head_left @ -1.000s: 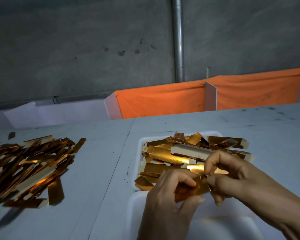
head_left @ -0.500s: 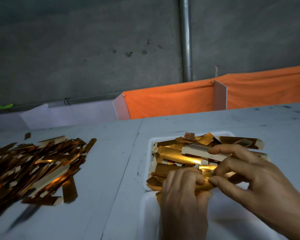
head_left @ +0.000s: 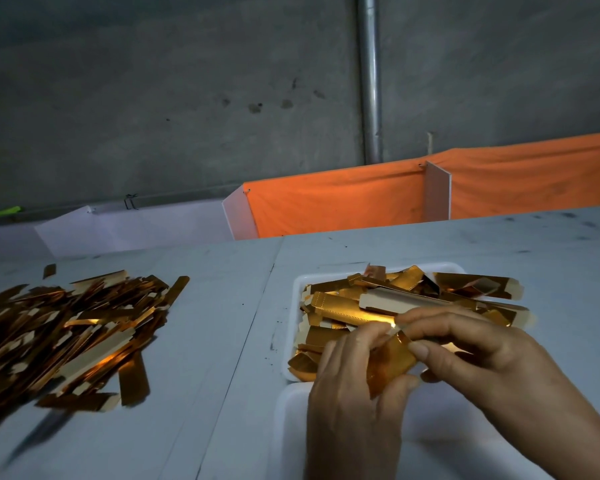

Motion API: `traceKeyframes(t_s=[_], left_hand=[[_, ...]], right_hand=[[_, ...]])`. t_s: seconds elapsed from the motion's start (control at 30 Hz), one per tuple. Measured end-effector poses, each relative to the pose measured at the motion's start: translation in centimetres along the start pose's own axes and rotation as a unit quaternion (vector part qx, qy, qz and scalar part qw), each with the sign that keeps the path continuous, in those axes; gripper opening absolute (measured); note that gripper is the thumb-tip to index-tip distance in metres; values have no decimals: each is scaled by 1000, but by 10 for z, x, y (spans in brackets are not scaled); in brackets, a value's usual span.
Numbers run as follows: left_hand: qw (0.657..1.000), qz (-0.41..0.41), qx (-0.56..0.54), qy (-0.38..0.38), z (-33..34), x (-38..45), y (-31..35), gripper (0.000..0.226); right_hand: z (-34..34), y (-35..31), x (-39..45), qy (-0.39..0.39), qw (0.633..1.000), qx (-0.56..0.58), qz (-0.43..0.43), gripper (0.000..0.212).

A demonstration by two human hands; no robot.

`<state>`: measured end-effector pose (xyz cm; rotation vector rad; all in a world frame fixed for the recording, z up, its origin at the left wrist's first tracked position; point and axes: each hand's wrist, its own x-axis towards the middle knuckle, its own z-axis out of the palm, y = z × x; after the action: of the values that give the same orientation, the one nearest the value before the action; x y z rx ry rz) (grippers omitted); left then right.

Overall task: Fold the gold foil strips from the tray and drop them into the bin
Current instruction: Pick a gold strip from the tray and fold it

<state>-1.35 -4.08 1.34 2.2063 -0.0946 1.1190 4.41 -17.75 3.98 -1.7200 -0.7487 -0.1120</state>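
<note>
The shiny gold foil strip (head_left: 390,358) being folded is pinched between both hands, held just above the near rim of the white plastic tray (head_left: 297,285) it seems to have come from. Working left to right: a loose heap of flat gold foil strips (head_left: 70,327) sprawls toward the table's left edge, and the bare pale grey table (head_left: 222,323) between heap and tray is the widest open lane. The left hand (head_left: 354,393) curls its fingers and thumb round the strip's left end; the right hand (head_left: 482,355) clamps the right end with thumb and forefinger.

The likely slip, in my judgement: the foil looks slick and springy, so a light crease could pop open or the strip could skid out and land back among the tray's unfolded pile. A second white container (head_left: 288,427) lies under the wrists at the table's near edge, possibly the bin; I cannot tell. Its rim touches the tray's, so a careless drop could go into the wrong one. On the right, table stays clear to the edge.
</note>
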Motion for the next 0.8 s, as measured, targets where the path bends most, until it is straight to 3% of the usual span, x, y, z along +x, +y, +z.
traceKeyframes(t_s=[0.23,0.37,0.63,0.8], left_hand=[[989,-102,-74,-76,-8,-2,2,45],[987,-90,-91,-93,-9,-2,0,49],[989,-51,-106,-89,-8,0,-1,38],[989,-35,-103,-100,-7,0,-2,39]], right_hand=[[-8,-3,0,-27,999,4,18,17],[-7,-5,-2,-8,999,5,36,11],[-7,-8,-2,-10,998,-42,46,26],[-10,-15,-2,-40,996,30,73,27]])
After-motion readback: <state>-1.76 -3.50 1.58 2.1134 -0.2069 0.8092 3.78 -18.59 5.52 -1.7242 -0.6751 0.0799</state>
